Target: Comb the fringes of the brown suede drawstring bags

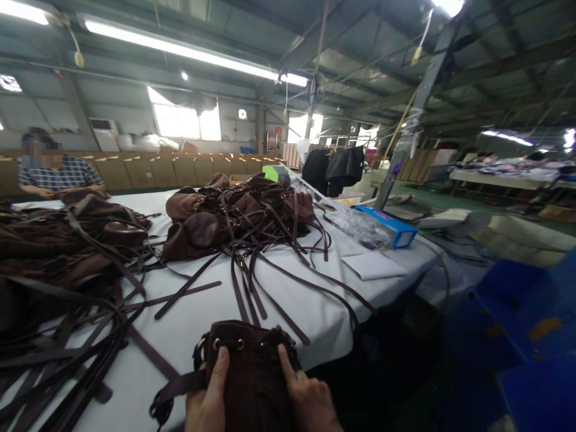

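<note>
A dark brown bag [252,384] with metal eyelets near its top edge stands at the table's front edge. My left hand [209,393] grips its left side, the thumb lying on the front just below an eyelet. On the right side, my right hand [310,396] holds the bag with the index finger stretched along its upper front; the other fingers are curled. A strap with a metal buckle [161,408] sticks out to the left of the bag. The hidden fingers of my left hand are behind the bag.
Brown bags with long straps lie heaped at the table's middle [243,210] and left [90,240]. A blue box [391,227], clear plastic wrap [355,223] and white paper [373,265] lie at right. Blue bins [513,336] stand beyond the edge. A person [56,171] sits across.
</note>
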The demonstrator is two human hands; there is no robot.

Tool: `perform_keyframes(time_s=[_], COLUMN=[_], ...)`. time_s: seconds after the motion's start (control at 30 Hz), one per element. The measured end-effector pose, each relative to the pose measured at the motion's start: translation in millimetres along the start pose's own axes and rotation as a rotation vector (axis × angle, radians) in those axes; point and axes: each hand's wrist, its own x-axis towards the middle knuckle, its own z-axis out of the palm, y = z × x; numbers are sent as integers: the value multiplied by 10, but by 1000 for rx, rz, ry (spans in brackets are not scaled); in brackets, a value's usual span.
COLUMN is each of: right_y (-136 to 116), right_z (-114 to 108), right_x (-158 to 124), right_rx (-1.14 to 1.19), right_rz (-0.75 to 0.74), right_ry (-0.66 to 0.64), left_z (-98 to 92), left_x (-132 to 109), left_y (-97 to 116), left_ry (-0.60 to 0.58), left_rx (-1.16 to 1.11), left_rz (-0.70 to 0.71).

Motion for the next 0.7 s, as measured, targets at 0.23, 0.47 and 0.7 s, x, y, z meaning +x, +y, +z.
perform_keyframes(time_s=[0.23,0.47,0.7], right_y=[334,517,490], right_z=[47,-155,-480], right_x=[132,151,178], right_rx=[-195,-173,-162], right_rz=[-38,-197,-273], right_ry=[54,242,296], left_z=[-6,-36,-3], left_x=[-59,39,50], left_y=[-16,98,315], left_ry=[89,128,111], left_rx=[141,23,-178], left_rz=[116,18,-117])
